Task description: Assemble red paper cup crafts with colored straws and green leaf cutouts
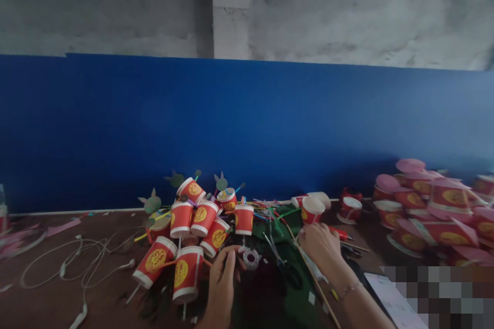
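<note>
My left hand (pixel 223 278) is closed, thumb and fingers at the edge of a white ring-shaped roll (pixel 250 258) that looks like tape. Just left of it lies a pile of red paper cups (pixel 187 273) with yellow emblems, white sticks and coloured straws. My right hand (pixel 321 241) reaches down with curled fingers right below a red paper cup (pixel 312 209); the fingertips are partly hidden, and what they pinch does not show. Between the hands lie black-handled scissors (pixel 290 273) and a long thin wooden stick (pixel 313 278).
White earphones (pixel 84 262) with a tangled cord lie on the brown table at left. Stacked red cups with pink paper discs (pixel 411 166) crowd the right side. A red-handled tool (pixel 340 234) is beside my right hand. Behind stands a blue wall panel (pixel 247 128).
</note>
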{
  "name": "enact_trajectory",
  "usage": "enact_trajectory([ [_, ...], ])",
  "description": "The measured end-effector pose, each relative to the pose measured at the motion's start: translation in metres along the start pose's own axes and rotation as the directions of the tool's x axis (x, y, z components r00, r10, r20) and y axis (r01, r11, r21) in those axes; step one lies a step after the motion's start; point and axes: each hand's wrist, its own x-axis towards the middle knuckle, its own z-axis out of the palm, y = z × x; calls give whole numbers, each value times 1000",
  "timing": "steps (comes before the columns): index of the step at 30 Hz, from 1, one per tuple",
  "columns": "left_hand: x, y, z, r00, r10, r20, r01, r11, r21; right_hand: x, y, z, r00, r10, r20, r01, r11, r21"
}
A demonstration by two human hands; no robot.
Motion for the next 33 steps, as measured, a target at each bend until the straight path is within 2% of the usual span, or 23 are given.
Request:
enact_trajectory([
  [2, 0, -3, 0, 999, -10, 30, 10, 1000, -4, -8, -12, 3, 995, -101, -8, 101, 988, 117],
  [3, -1, -4, 0, 999, -15, 41, 15, 1000, 1, -14, -22, 5, 971, -237, 2, 229, 939, 258],
  [4, -1, -5, 0, 999, -19, 50, 18, 1000, 5, -20, -33, 7, 931, -364, -6, 335, 850, 407],
  [6, -2, -6, 1, 997, -24, 70, 24, 1000, 8, -34, -56, 9, 868, -493, -52, 429, 695, 578],
  [8, -2, -7, 1, 996, -16, 92, 16, 1000, 2, -46, -74, 9, 838, -537, -91, 478, 644, 597],
  [10, -2, -8, 1, 994, -9, 110, 9, 1000, 1, -55, -83, 7, 831, -543, -124, 512, 656, 555],
  [13, 0, -7, 1, 993, -11, 116, 14, 1000, -24, -61, -84, 6, 784, -599, -164, 595, 649, 474],
  [15, 2, -7, 1, 998, -25, 65, 30, 997, -68, -57, -82, 9, 759, -619, -200, 636, 641, 430],
  [17, 4, -7, 1, 999, -34, -8, 33, 994, -107, -46, -80, 16, 777, -574, -257, 624, 654, 427],
  [19, 3, -8, 1, 999, -14, -35, 9, 994, -113, -26, -80, 26, 829, -467, -307, 558, 663, 500],
  [20, 3, -8, 1, 1000, 5, -14, -6, 995, -100, -13, -81, 33, 869, -401, -291, 495, 670, 554],
  [22, 0, -9, 0, 998, 34, 52, -31, 998, -53, 12, -86, 46, 928, -333, -165, 357, 678, 643],
  [25, -1, -9, -3, 992, 57, 116, -59, 998, 18, 44, -95, 64, 938, -318, -136, 323, 663, 675],
  [28, 2, -11, -5, 993, 72, 90, -77, 996, 44, 59, -97, 68, 934, -340, -113, 316, 631, 708],
  [30, 5, -14, -5, 996, 68, 49, -70, 996, 52, 60, -93, 59, 928, -354, -111, 318, 606, 729],
  [33, 6, -18, -3, 998, 56, -29, -54, 997, 57, 45, -84, 31, 923, -366, -118, 321, 566, 760],
])
